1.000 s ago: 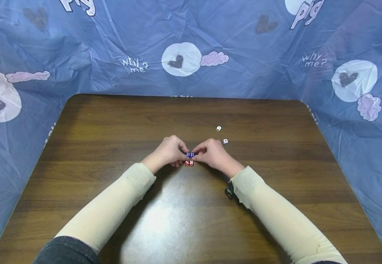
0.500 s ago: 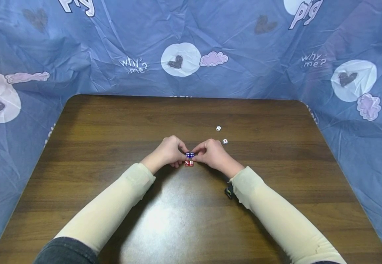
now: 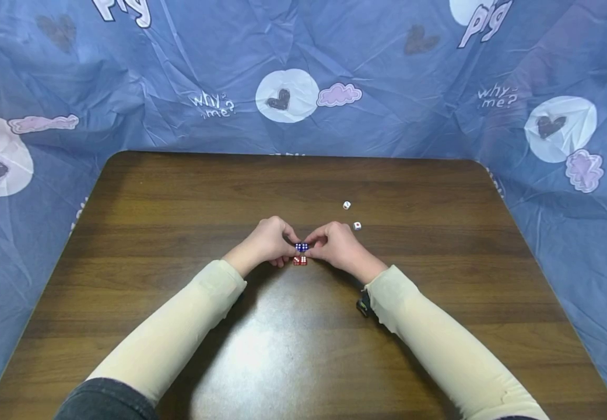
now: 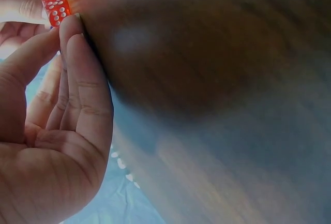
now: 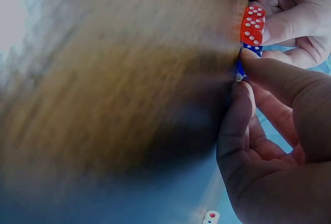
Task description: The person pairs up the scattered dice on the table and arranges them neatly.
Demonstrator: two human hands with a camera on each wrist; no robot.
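Observation:
Two blue dice (image 3: 301, 247) sit side by side between my hands at the middle of the table in the head view. My left hand (image 3: 267, 240) pinches the left one with thumb and fingers. Opposite it, my right hand (image 3: 337, 245) pinches the right one, and a bit of this blue die (image 5: 241, 70) shows between thumb and finger in the right wrist view. Just in front, on the near side, lie two red dice (image 3: 300, 261) side by side. From the left wrist, a red die (image 4: 56, 8) hides most of the blue ones. Whether the blue dice touch the table I cannot tell.
Two white dice lie apart behind my right hand: a farther white die (image 3: 347, 205) and a nearer white die (image 3: 357, 226). The brown wooden table (image 3: 188, 192) has rounded far corners. A blue printed cloth (image 3: 387, 58) hangs around its far and side edges.

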